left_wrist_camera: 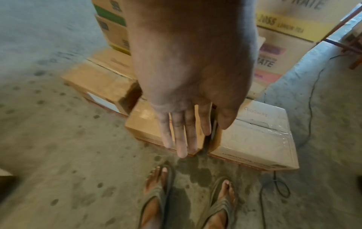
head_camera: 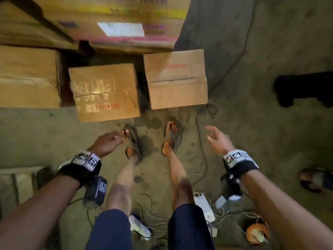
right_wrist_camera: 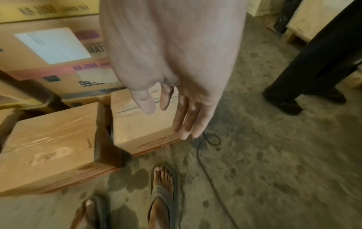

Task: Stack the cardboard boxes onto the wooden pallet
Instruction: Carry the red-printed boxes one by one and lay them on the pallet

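Two small cardboard boxes stand on the concrete floor in front of my feet: a taped one (head_camera: 104, 92) (left_wrist_camera: 145, 124) (right_wrist_camera: 51, 148) on the left and one with red print (head_camera: 176, 80) (left_wrist_camera: 258, 136) (right_wrist_camera: 141, 124) on the right. My left hand (head_camera: 108, 141) (left_wrist_camera: 188, 131) hangs empty, fingers straight, short of the taped box. Above the floor near the right box's corner my right hand (head_camera: 216, 139) (right_wrist_camera: 176, 111) is spread and empty. A pale wooden pallet corner (head_camera: 19, 181) shows at the lower left.
A larger box (head_camera: 27, 76) lies at the left, with tall printed cartons (head_camera: 117, 24) stacked behind. A black cable (head_camera: 201, 141) (right_wrist_camera: 207, 155) runs over the floor by my right foot. Another person's dark legs (right_wrist_camera: 313, 69) and sandal (head_camera: 315, 179) stand at the right. Loose wires and gear (head_camera: 207, 210) lie behind me.
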`<state>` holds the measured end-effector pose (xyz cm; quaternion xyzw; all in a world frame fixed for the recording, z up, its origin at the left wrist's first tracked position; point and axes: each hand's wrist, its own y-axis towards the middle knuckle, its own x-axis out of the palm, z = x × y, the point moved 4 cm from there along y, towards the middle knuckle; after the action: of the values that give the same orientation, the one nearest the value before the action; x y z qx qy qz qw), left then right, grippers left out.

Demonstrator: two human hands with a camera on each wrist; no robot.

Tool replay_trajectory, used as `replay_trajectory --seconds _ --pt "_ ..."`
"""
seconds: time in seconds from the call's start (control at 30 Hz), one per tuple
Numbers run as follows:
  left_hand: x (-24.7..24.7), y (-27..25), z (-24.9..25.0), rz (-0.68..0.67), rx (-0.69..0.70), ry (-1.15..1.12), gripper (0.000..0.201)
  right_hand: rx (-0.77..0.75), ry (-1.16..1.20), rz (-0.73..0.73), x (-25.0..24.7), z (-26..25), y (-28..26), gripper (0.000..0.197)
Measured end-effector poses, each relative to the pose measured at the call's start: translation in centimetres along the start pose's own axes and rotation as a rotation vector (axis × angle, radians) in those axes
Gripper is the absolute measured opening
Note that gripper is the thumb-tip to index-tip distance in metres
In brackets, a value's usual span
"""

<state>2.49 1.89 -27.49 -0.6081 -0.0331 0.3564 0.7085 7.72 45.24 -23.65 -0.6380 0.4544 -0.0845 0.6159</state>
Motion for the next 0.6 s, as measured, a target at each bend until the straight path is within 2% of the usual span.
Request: replay_trajectory --seconds 0.03,0.07,0.17,0.23,0.33,0.47,0.6 --pt "-0.8 0.6 3.6 -0.061 0.033 -0.012 0.020 -0.014 0.012 0.020 -0.4 -0.1 2.5 0.050" --pt "2.2 1.0 4.7 -0.058 0.027 -0.062 0.024 -0.031 0.013 0.029 -0.8 -0.3 4.7 0.051" --pt "5.0 5.5 9.1 -0.022 0.076 -0.202 0.037 -0.070 -0.008 0.094 -1.1 -0.1 11.5 0.057" --pt "7.1 9.8 9.6 0.031 0.027 -0.272 0.057 -0.096 -0.006 0.142 -0.8 0.0 14.9 0.066" --pt "9.0 15.1 10.5 0.128 0.030 -0.301 0.086 -0.145 0.012 0.230 -0.2 0.6 19.5 0.080" --pt "9.9 20.4 10.6 0.254 0.056 -0.379 0.104 -0.246 0.048 0.375 0.2 1.9 25.1 0.095" --pt "9.9 24.4 10.0 0.367 0.163 -0.388 0.122 -0.307 0.160 0.418 0.4 2.9 29.9 0.112"
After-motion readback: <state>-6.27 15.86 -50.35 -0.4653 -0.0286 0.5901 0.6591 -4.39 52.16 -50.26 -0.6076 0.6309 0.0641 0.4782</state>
